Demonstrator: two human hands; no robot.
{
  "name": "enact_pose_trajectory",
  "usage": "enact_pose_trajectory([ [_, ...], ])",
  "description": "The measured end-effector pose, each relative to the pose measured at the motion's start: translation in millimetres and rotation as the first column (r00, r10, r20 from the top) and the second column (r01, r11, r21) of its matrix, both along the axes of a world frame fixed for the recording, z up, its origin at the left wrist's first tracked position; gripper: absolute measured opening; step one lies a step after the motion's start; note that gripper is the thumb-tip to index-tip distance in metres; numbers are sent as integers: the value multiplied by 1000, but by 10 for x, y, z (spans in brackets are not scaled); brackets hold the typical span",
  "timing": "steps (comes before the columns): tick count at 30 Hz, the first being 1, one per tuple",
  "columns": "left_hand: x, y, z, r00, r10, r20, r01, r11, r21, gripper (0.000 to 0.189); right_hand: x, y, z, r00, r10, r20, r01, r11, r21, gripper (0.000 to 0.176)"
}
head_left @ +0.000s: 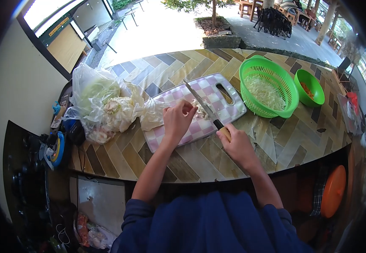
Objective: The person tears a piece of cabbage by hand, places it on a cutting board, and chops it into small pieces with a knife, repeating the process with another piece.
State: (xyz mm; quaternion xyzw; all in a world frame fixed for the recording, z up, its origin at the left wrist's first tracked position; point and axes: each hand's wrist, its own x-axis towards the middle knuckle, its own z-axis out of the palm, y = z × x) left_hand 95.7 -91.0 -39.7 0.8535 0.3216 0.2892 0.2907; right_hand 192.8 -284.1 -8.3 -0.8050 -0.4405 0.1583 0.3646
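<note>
From my remote post I see right hand point(238, 145) closed round handle of knife point(207, 108). Blade slants away and leftward over cutting board point(230, 110). Pale shreds point(200, 111) lie along blade, just right of left fingertips. Left hand point(177, 122) nearer them, fingers curled, thumb close; I can't tell if anything's pinched.

Tree point(214, 16) in a low planter point(222, 41) outdoors, wooden furniture point(245, 5) nearby, round orange object point(334, 191) at lower right
</note>
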Motion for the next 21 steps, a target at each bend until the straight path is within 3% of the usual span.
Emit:
enact_pose_trajectory([
  [1, -3, 20, 18, 999, 25, 22, -24, 998, -66, 20, 5, -19, -15, 998, 3, 58, -2, 1000, -25, 29],
  [4, 34, 37, 111, 991, -12, 130, 13, 1000, -11, 25, 15, -46, -86, 978, 21, 206, -2, 996, -92, 29],
  [8, 111, -42, 254, 994, -102, -45, 110, 953, 282, 25, -37, -64, -166, 947, 52, 316, -15, 993, -119, 30],
  [9, 148, -16, 252, 994, -85, -70, 100, 961, 257, 25, -51, -71, -169, 939, 61, 340, -21, 993, -119, 29],
  [14, 312, 227, 155, 996, -20, -84, 36, 979, 202, 21, -101, -123, -138, 941, 65, 331, -29, 993, -113, 29],
  [18, 222, 249, 213, 995, -104, 4, 102, 982, 161, 18, -89, -168, -117, 958, 46, 282, -19, 995, -97, 28],
  [21, 88, 262, 238, 987, -109, 116, 86, 978, 191, 15, -133, -184, -174, 994, 43, 100, -45, 999, 19, 28],
])
